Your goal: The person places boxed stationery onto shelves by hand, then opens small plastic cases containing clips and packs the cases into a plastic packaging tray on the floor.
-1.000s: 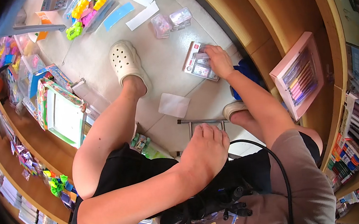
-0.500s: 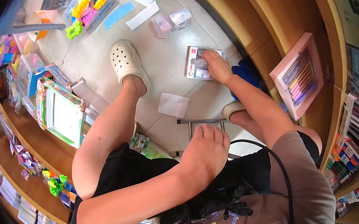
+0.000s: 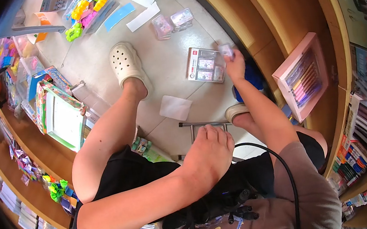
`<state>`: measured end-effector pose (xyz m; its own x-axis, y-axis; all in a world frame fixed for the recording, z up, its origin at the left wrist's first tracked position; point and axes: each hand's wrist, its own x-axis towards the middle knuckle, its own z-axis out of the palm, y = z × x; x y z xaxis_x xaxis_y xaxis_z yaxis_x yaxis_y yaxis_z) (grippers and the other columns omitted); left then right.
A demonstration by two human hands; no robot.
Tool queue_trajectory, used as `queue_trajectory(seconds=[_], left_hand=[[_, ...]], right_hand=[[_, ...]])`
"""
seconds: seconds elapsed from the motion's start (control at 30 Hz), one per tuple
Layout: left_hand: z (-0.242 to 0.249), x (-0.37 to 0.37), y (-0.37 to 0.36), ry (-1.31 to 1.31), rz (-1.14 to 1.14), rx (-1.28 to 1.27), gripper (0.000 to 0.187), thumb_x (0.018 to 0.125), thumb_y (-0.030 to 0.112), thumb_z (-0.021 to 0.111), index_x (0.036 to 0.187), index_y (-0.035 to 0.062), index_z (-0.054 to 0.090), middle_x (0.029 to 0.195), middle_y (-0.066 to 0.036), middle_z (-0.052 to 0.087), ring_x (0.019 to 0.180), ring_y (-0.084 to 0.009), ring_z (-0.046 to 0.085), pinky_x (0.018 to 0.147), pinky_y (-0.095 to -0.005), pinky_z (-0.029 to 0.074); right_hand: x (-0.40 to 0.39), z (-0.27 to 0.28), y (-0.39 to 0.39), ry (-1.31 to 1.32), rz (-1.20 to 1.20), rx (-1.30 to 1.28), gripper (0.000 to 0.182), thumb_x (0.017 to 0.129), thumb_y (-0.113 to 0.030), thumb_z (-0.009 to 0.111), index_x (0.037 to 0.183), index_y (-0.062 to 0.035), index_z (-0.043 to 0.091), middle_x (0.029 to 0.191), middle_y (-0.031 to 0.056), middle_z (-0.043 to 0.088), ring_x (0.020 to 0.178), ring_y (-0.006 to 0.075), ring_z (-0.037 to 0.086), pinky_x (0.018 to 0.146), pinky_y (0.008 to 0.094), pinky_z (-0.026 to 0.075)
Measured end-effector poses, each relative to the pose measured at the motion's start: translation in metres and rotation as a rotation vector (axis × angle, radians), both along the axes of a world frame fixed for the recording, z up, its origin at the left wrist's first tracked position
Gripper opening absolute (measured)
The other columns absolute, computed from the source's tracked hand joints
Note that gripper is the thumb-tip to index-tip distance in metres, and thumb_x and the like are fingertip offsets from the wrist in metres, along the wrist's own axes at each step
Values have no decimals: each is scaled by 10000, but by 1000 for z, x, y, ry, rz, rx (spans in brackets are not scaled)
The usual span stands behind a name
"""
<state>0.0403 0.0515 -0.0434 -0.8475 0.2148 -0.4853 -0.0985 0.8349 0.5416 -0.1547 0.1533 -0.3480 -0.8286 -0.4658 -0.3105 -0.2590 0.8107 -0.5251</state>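
Observation:
My right hand (image 3: 235, 65) is closed on a small clear pack with a pinkish print (image 3: 226, 51), lifted just right of an open-faced box (image 3: 205, 64). White and red on its left edge, the box lies on the floor with several similar packs showing inside. My left hand (image 3: 211, 150) hovers or rests above my lap, back upward, fingers curled together; its palm side is hidden. Farther off on the floor are two groups of small clear packs, a left one (image 3: 162, 26) and a right one (image 3: 182, 18).
Wooden shelves flank both sides; a pink-framed box of pens (image 3: 304, 79) leans at right. A white paper piece (image 3: 176, 107) lies near a metal bar (image 3: 203, 123). A clear bin of colourful toys (image 3: 90, 11) stands at the back left. A black cable (image 3: 286, 166) crosses my lap.
My right hand has moved from over the box up and to the right, with a small pack now in its fingers. The box's contents are uncovered. My left hand stays put.

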Motion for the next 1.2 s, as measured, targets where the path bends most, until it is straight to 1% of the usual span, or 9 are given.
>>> queue_trajectory(seconds=[0.07, 0.1, 0.2, 0.3, 0.4, 0.5, 0.7, 1.0, 1.2], left_hand=[[0, 0, 1, 8, -7, -3, 412, 802, 124, 500, 1164, -73, 493, 1150, -227, 555, 1106, -352, 521, 966, -394, 398], [0, 0, 2, 14, -8, -4, 410, 800, 124, 502, 1159, -73, 496, 1145, -225, 557, 1100, -350, 525, 962, -393, 400], [-1, 3, 4, 22, -9, -8, 404, 794, 126, 505, 1146, -72, 505, 1131, -220, 562, 1082, -345, 535, 952, -390, 407], [-3, 3, 5, 23, -4, -9, 401, 791, 127, 507, 1140, -71, 511, 1122, -217, 565, 1075, -342, 538, 949, -391, 409], [-5, 4, 6, 25, 7, -15, 401, 791, 128, 507, 1140, -70, 512, 1122, -215, 565, 1081, -340, 534, 952, -391, 407], [-6, 3, 5, 20, 20, -14, 406, 792, 129, 506, 1147, -69, 507, 1131, -215, 561, 1089, -341, 529, 959, -391, 403], [-5, 4, 2, 3, 13, -6, 416, 799, 128, 503, 1165, -71, 496, 1155, -219, 551, 1101, -347, 524, 973, -395, 395], [-2, 3, 2, -11, -8, 2, 416, 788, 124, 519, 1154, -74, 498, 1141, -219, 558, 1095, -345, 528, 966, -387, 401], [-2, 2, 1, -3, -15, 5, 418, 784, 122, 523, 1152, -75, 495, 1132, -222, 559, 1091, -346, 530, 965, -392, 399]], right_hand=[[-8, -12, 22, -114, -154, 104, 464, 719, -170, 733, 1098, 24, 550, 1019, 197, 623, 911, 315, 622, 801, 362, 490], [-2, -14, 30, -38, -150, 64, 476, 702, -189, 763, 1074, 29, 560, 925, 168, 657, 836, 308, 641, 784, 355, 498], [4, -48, 48, -57, -216, 112, 427, 736, -185, 750, 1043, 44, 562, 911, 155, 655, 788, 263, 646, 693, 334, 521], [3, -108, 59, -217, -380, -64, 353, 769, -168, 733, 994, 49, 570, 838, 132, 649, 654, 204, 628, 544, 299, 512], [8, -57, 20, -478, -614, -105, 285, 787, -145, 717, 954, 41, 580, 763, 108, 629, 533, 156, 580, 437, 264, 466], [1, -49, 10, -698, -713, -73, 244, 785, -138, 720, 899, 27, 581, 699, 94, 614, 482, 144, 555, 418, 273, 457], [9, -48, 3, -463, -749, -130, 225, 786, -143, 724, 842, 4, 562, 671, 85, 606, 467, 148, 552, 403, 277, 448], [2, -42, 8, -647, -861, -189, 184, 794, -125, 693, 846, -6, 563, 708, 91, 606, 521, 163, 568, 433, 278, 477], [-19, -33, -2, -790, -1038, -338, 194, 806, -117, 669, 878, 15, 546, 759, 130, 582, 576, 223, 574, 511, 317, 530]])
